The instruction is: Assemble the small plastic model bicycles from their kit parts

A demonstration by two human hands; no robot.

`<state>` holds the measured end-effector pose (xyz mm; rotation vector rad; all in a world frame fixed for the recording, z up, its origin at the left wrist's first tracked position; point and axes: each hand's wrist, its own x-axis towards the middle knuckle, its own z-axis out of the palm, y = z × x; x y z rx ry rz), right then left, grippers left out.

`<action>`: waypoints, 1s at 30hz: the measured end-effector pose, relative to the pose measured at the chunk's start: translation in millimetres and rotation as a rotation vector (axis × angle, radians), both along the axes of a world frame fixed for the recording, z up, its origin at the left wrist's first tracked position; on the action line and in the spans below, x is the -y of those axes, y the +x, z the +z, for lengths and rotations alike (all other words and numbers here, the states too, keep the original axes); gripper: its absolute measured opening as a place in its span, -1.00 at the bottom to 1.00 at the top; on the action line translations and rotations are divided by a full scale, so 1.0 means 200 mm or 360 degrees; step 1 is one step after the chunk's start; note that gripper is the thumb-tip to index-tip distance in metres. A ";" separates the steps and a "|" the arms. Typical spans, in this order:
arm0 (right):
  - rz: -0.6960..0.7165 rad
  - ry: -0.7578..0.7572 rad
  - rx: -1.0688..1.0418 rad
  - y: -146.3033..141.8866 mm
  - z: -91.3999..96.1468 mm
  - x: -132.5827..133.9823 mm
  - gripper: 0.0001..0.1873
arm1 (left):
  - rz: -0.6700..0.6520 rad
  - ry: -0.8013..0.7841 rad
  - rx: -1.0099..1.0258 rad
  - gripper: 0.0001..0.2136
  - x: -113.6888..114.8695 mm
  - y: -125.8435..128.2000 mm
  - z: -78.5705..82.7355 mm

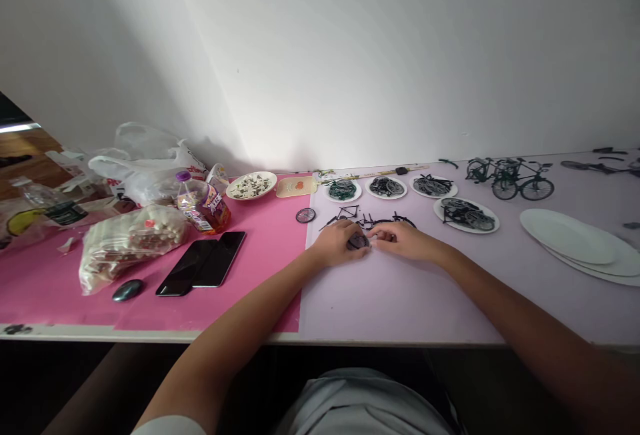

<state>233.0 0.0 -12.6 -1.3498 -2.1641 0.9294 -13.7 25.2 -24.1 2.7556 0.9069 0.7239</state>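
Observation:
Over the lilac half of the table, my left hand is closed around a small dark model bicycle wheel. My right hand meets it at the wheel's right edge, thumb and fingertips pinched together. Whatever sits between those right fingertips is too small to make out. Just beyond my hands lie black model bicycle parts, among them a thin frame, partly covered by my fingers. A loose spoked wheel rests to the left on the pink mat.
Small plates of model parts line the back, with another plate nearer. Assembled model bicycles stand back right, near stacked white plates. Phones, a mouse-like dark object, a drink bottle and bags occupy the left.

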 end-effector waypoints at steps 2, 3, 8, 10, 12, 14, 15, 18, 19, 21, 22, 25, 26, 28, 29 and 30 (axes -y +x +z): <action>-0.0005 -0.0005 0.0000 0.00 0.00 0.00 -0.63 | 0.0002 -0.0007 0.0000 -0.67 0.00 0.00 0.00; -0.0005 -0.0007 -0.0001 0.00 0.00 0.00 -0.63 | 0.0003 -0.0010 -0.0002 -0.67 0.00 0.00 0.00; -0.0004 0.0002 -0.0025 0.00 -0.01 -0.01 -0.63 | -0.0001 -0.0014 -0.0007 -0.66 0.00 0.00 0.00; 0.0000 0.0006 -0.0028 0.00 -0.01 -0.01 -0.63 | -0.0001 -0.0009 -0.0005 -0.66 0.00 0.00 0.00; 0.0006 0.0007 -0.0026 0.00 -0.01 -0.01 -0.62 | 0.0000 -0.0010 -0.0007 -0.67 0.00 0.00 0.00; 0.0016 0.0009 -0.0021 0.00 0.00 0.00 -0.61 | 0.0004 -0.0015 -0.0011 -0.67 0.00 0.00 0.00; 0.0019 0.0009 -0.0018 0.00 0.00 0.00 -0.61 | 0.0006 -0.0019 -0.0014 -0.67 0.00 0.00 0.00; 0.0016 0.0000 -0.0027 0.01 -0.01 0.00 -0.61 | 0.0011 -0.0025 -0.0016 -0.67 0.00 0.00 0.00; 0.0013 -0.0004 -0.0038 0.01 -0.01 0.00 -0.61 | 0.0013 -0.0027 -0.0016 -0.67 0.00 0.00 0.00; 0.0010 -0.0005 -0.0061 0.01 -0.01 -0.01 -0.61 | 0.0016 -0.0032 -0.0014 -0.67 0.00 0.00 0.00; 0.0009 -0.0003 -0.0067 0.01 -0.01 -0.01 -0.61 | 0.0017 -0.0036 -0.0014 -0.67 0.00 0.00 0.01; 0.0008 0.0000 -0.0051 0.01 -0.01 -0.01 -0.61 | 0.0014 -0.0042 -0.0017 -0.67 0.00 0.00 0.01; 0.0007 0.0002 -0.0040 0.01 -0.01 -0.01 -0.61 | 0.0013 -0.0044 -0.0019 -0.67 0.01 0.00 0.01; 0.0004 0.0003 -0.0021 0.00 0.00 -0.01 -0.61 | 0.0015 -0.0049 -0.0018 -0.68 0.01 0.00 0.02; 0.0003 0.0003 -0.0014 0.00 0.00 0.00 -0.61 | 0.0016 -0.0052 -0.0016 -0.67 0.01 0.00 0.02; 0.0004 0.0004 -0.0010 0.00 0.00 -0.01 -0.61 | 0.0017 -0.0054 -0.0013 -0.67 0.01 0.00 0.02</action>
